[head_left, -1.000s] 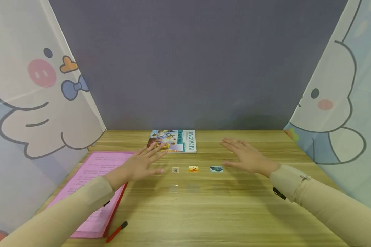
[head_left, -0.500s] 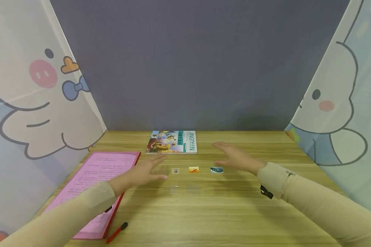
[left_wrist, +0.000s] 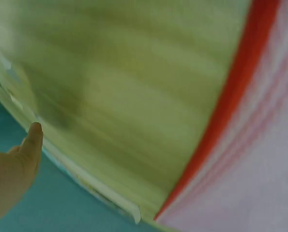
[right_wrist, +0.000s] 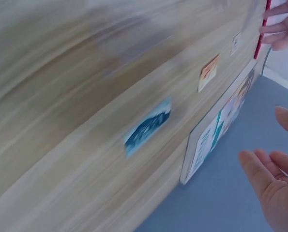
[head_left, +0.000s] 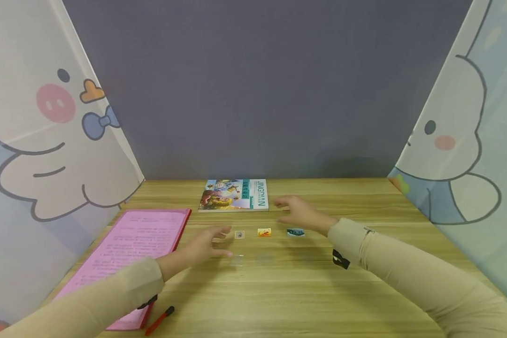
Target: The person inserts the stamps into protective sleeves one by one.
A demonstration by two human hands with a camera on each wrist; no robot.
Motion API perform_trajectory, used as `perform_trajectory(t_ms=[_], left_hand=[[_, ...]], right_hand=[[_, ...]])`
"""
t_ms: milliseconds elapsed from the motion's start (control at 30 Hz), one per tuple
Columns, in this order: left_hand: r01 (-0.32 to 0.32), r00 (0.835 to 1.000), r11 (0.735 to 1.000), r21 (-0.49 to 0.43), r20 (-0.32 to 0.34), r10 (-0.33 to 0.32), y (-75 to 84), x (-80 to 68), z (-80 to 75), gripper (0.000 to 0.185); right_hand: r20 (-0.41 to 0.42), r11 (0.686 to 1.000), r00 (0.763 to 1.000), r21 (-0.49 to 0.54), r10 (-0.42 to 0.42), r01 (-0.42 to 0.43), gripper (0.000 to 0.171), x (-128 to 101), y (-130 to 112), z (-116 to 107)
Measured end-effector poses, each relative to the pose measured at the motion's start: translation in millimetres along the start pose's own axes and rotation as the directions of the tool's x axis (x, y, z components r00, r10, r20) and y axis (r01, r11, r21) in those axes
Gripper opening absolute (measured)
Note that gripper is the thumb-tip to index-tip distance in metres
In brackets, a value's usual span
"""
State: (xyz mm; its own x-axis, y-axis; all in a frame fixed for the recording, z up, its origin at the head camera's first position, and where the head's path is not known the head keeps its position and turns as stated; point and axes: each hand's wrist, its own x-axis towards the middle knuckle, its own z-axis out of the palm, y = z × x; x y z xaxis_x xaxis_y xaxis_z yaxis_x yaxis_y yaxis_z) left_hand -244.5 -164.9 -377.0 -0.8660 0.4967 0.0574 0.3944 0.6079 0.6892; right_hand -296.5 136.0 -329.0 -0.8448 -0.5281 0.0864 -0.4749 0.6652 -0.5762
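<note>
Three small stamp-like pictures lie in a row on the wooden table: a beige one [head_left: 239,234], a yellow and red one [head_left: 264,233] and a blue one [head_left: 295,232]. Just left of the beige picture is my left hand [head_left: 200,246], fingers loosely bent, thumb apart, holding nothing. Its thumb points towards a clear plastic piece [head_left: 237,260]. My right hand [head_left: 301,213] hovers behind the blue and yellow pictures, holding nothing, with fingers and thumb parted. In the right wrist view, the blue picture [right_wrist: 148,126] lies apart from the right hand [right_wrist: 277,188].
A picture book [head_left: 234,195] lies at the back of the table. Pink sheets in a red-edged folder [head_left: 139,244] lie under the left forearm. A red and black pen [head_left: 159,321] is near the front. A grey panel [head_left: 262,89] stands behind.
Both hands have moved inward, closer together; the right went left and the left came right and slightly nearer. Their spread fingers have relaxed into a loose bend. The pictures stay put.
</note>
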Motion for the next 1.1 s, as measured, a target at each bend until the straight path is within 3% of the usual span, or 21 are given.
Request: perform_trajectory(t_ms=[200, 400, 567, 767, 900, 1100], left_hand=[[0.024, 0.999, 1.0, -0.005, -0.038, -0.024, 3.5, -0.9, 12.8, 0.064], [0.118, 0.99, 0.992, -0.041, -0.07, -0.12, 7.9, 0.6, 18.8, 0.059], [0.204, 0.972, 0.975, -0.089, -0.104, -0.213, 9.5, 2.9, 23.5, 0.049], [0.299, 0.933, 0.944, -0.136, -0.165, -0.319, 10.5, 6.2, 32.5, 0.034], [0.32, 0.919, 0.936, -0.146, -0.193, -0.344, 12.2, 6.2, 37.1, 0.032], [0.305, 0.923, 0.946, -0.111, -0.21, -0.322, 18.6, 5.5, 39.2, 0.028]], right_hand=[[0.002, 0.991, 0.999, 0.128, 0.048, -0.048, 0.049, 14, -8, 17], [0.013, 0.978, 0.995, 0.182, 0.099, -0.099, 0.043, 24, -13, 31], [0.009, 0.951, 0.984, 0.255, 0.177, -0.173, 0.04, 37, -14, 43], [0.047, 0.91, 0.966, 0.329, 0.252, -0.253, 0.033, 52, -17, 59], [0.1, 0.893, 0.959, 0.35, 0.266, -0.284, 0.029, 57, -22, 68], [0.135, 0.897, 0.945, 0.3, 0.297, -0.325, 0.025, 63, -27, 78]])
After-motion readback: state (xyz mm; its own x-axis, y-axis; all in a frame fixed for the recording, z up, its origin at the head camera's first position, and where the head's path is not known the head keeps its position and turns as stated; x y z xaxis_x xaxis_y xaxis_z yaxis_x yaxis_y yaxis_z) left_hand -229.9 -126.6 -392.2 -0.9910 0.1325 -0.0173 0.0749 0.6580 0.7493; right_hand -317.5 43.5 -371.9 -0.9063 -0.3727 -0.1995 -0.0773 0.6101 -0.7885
